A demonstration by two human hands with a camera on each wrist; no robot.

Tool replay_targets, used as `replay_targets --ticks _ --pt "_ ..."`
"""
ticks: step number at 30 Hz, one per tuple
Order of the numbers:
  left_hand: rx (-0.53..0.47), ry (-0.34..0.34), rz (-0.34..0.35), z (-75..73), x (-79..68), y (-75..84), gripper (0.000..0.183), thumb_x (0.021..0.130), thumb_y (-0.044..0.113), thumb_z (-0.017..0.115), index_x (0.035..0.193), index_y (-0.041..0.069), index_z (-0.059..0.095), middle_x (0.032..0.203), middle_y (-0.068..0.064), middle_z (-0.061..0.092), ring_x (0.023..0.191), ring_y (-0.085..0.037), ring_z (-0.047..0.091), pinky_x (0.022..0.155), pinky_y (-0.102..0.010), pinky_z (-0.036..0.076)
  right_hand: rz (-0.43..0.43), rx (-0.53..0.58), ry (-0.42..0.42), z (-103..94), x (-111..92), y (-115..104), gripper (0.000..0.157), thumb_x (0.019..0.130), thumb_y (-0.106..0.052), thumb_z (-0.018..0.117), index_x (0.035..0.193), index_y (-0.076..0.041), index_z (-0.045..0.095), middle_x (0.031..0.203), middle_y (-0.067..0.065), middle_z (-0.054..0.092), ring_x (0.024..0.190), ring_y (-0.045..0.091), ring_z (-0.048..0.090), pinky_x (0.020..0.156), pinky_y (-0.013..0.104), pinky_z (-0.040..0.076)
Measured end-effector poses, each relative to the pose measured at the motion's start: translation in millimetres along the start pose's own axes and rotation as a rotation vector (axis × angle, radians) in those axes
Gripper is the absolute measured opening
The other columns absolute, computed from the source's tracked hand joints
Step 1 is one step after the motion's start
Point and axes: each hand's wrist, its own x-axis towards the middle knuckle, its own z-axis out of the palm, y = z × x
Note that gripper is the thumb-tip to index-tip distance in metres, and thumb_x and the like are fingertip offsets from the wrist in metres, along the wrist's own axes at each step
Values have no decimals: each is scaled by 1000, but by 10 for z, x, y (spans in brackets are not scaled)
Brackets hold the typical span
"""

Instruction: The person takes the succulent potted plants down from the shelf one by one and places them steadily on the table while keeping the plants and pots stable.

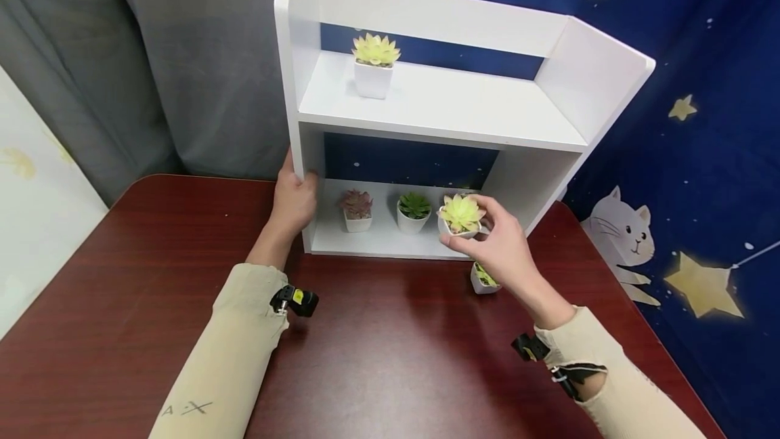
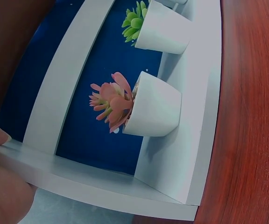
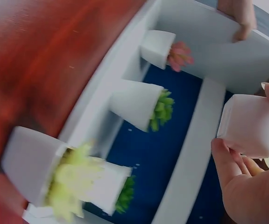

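Observation:
My right hand (image 1: 506, 246) pinches a white square pot with a yellow-green succulent (image 1: 461, 213), raised before the shelf's lower level. The right wrist view shows the underside of that pot (image 3: 250, 125) between thumb and fingers. My left hand (image 1: 294, 200) grips the left side panel of the white two-tier shelf (image 1: 435, 129), with the thumb (image 2: 0, 135) on the inner face. On the lower level stand a pink succulent (image 1: 357, 211), a green succulent (image 1: 414, 212) and a further green one (image 3: 125, 196), mostly hidden in the head view.
A yellow-green succulent (image 1: 374, 65) sits on the upper level, toward the left. Another potted yellow succulent (image 1: 485, 280) stands on the dark red table (image 1: 378, 358), just before the shelf's right front edge. Behind hang a grey curtain (image 1: 201, 59) and a blue starry cloth (image 1: 701, 175).

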Motion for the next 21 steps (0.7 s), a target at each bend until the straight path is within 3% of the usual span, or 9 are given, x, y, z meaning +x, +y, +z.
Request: replay_targets --ticks 3,9,21 --pt "2 -2 -9 -4 -1 -1 61 102 4 38 160 17 24 161 -15 35 149 -30 34 124 -55 24 41 -46 -15 81 -29 89 76 75 -23 87 141 -10 52 128 14 63 117 27 64 100 44 55" --pt "-15 -8 -2 -3 -12 13 60 102 5 38 160 17 25 161 -15 36 149 -28 34 125 -53 24 88 -148 -32 232 -101 287 76 72 -32 89 137 -11 56 122 11 69 110 25 63 94 38 50" --pt "-26 4 42 -4 10 -20 60 101 3 37 159 13 27 158 -17 38 147 -29 36 124 -52 25 118 -181 -65 441 -179 538 72 70 -34 90 131 -11 58 115 10 71 105 24 63 90 36 48"
